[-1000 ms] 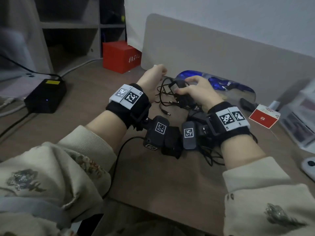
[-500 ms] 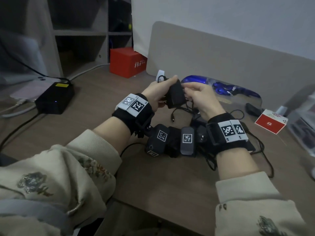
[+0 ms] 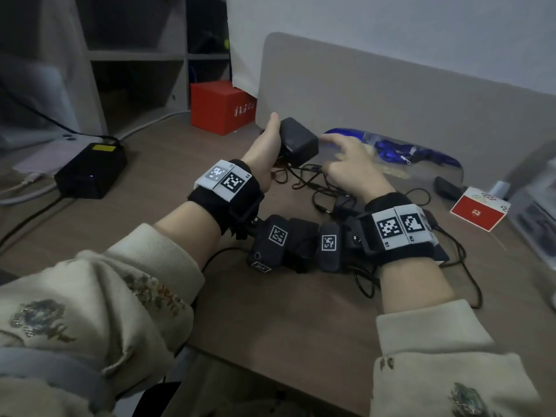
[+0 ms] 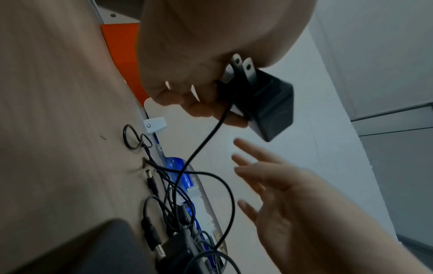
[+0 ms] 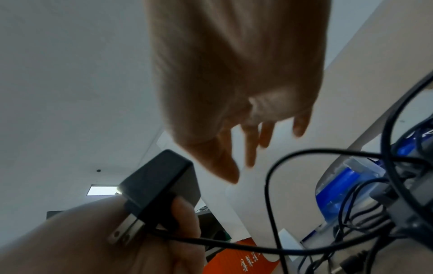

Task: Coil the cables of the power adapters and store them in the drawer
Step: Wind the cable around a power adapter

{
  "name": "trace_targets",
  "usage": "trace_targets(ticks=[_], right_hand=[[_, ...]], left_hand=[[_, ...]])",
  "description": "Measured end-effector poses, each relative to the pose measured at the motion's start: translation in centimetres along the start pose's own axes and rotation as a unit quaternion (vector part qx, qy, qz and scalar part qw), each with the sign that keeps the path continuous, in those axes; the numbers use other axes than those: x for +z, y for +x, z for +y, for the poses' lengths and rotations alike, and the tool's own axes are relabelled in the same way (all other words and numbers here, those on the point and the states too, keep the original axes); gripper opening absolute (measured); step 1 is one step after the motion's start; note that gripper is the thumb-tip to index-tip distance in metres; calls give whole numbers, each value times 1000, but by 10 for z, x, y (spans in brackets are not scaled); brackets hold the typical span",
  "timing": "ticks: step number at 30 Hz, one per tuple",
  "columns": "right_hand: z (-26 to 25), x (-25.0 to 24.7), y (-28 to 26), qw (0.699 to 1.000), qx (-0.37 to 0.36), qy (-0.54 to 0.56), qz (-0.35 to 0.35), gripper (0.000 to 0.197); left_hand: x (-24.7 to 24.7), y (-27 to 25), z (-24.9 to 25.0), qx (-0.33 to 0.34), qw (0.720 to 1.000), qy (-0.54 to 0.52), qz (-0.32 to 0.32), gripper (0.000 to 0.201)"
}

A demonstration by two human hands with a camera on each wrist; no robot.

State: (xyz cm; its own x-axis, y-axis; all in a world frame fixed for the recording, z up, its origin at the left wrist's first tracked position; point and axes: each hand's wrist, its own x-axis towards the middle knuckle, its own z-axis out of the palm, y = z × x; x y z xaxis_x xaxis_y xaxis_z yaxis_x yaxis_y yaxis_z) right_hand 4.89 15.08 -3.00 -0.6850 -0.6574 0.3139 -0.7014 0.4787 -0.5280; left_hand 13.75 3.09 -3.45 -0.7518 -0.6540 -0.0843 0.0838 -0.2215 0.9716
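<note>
My left hand (image 3: 270, 145) grips a black power adapter (image 3: 298, 142) and holds it above the desk, its plug prongs (image 4: 243, 68) against the palm. Its thin black cable (image 4: 206, 140) hangs down into a loose tangle of cables (image 3: 316, 182) on the desk. Just right of the adapter my right hand (image 3: 346, 164) hovers with fingers spread and holds nothing; the left wrist view shows a gap between them. A second adapter (image 4: 182, 254) lies in the tangle near my right wrist. No drawer is in view.
A grey divider panel (image 3: 391, 94) stands behind the hands. A red box (image 3: 222, 106) sits at the back left, a black power brick (image 3: 90, 170) at the left, a blue plastic bag (image 3: 391, 149) and a red-and-white box (image 3: 478, 209) at the right.
Both hands held the adapter half a second ago. Now the left hand alone holds it, raised a little, and the right hand has let go and spread its fingers.
</note>
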Motion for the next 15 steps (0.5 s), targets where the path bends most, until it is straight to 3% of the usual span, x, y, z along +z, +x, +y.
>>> trace_targets(ticks=[2, 6, 10, 13, 15], right_hand=[[-5, 2, -2, 994, -46, 74, -66, 52], [-17, 6, -8, 977, -34, 169, -126, 23], [-15, 5, -7, 967, -24, 236, -87, 26], [-11, 3, -4, 981, -23, 191, -32, 28], [-8, 4, -4, 986, -18, 164, -17, 30]], left_hand=[[-1, 0, -1, -17, 1000, -3, -19, 50], [-2, 6, -4, -11, 996, -55, -63, 59], [-1, 8, -3, 43, 993, -104, -17, 50], [-2, 6, -4, 53, 993, -109, -10, 39], [-3, 6, -5, 48, 995, -90, -18, 43]])
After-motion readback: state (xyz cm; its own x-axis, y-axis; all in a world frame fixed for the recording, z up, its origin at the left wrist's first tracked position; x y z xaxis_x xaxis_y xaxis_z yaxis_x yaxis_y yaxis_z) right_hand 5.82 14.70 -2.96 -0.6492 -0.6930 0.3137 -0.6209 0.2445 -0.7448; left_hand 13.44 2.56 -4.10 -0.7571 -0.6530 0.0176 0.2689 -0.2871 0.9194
